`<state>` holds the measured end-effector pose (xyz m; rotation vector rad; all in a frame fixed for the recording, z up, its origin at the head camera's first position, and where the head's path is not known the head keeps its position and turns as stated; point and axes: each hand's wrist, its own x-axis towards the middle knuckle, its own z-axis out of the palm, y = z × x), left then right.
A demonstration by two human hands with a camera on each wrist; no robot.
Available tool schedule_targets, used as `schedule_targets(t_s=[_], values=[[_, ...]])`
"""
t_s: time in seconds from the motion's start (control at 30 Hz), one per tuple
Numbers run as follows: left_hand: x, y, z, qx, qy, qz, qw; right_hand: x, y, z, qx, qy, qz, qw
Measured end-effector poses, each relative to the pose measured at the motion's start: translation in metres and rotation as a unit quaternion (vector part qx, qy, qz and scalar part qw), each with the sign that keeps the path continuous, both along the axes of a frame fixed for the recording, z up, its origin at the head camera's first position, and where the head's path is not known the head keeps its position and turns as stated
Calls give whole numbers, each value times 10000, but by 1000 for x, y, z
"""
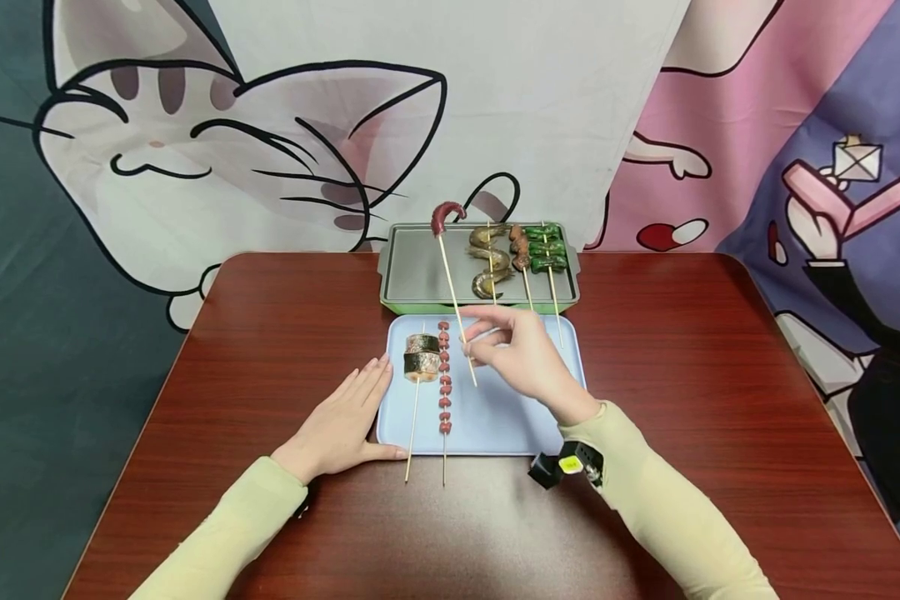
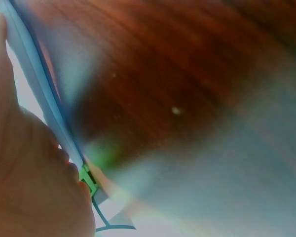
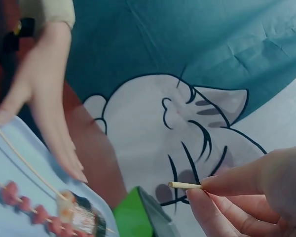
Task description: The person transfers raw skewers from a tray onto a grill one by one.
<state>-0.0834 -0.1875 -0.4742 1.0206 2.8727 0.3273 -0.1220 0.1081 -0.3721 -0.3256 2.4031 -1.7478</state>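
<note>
My right hand (image 1: 521, 350) pinches a wooden skewer (image 1: 450, 271) between thumb and fingers, above the light blue tray (image 1: 502, 429). A curved dark red piece (image 1: 444, 215) sits on its upper end, which overlaps the far pan in the head view. In the right wrist view the blunt stick end (image 3: 185, 185) pokes out past the fingertips. My left hand (image 1: 341, 425) rests with straight fingers along the tray's left edge, its thumb at the front corner. On the tray lie a skewer of seaweed-wrapped rolls (image 1: 422, 364) and a skewer of small red pieces (image 1: 445, 390), both sticks reaching over the front rim.
Behind the tray stands a grey rectangular pan (image 1: 420, 271) with a green outside. On its right half lie a shrimp skewer (image 1: 487, 258), a brown meat skewer (image 1: 520, 247) and a green pepper skewer (image 1: 546, 247). Their sticks point toward the tray. A printed cloth (image 1: 495, 108) hangs behind the brown table (image 1: 682, 358).
</note>
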Motion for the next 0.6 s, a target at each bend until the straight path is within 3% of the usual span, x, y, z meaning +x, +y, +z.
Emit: schedule_targets(t_s=[0.2,0.43,0.6], values=[[-1,0,1,-131,-158,56,9998,-26,-3,2,-129,-160,-147,9997],[-2,-1,0,-101,-151,41,9998,-52,-11,-8,-475,-1017,-313,9932],[-1,-1,0,-61,-165,41,9998,-64,-16,-20,-570,-1373,-451,9879]])
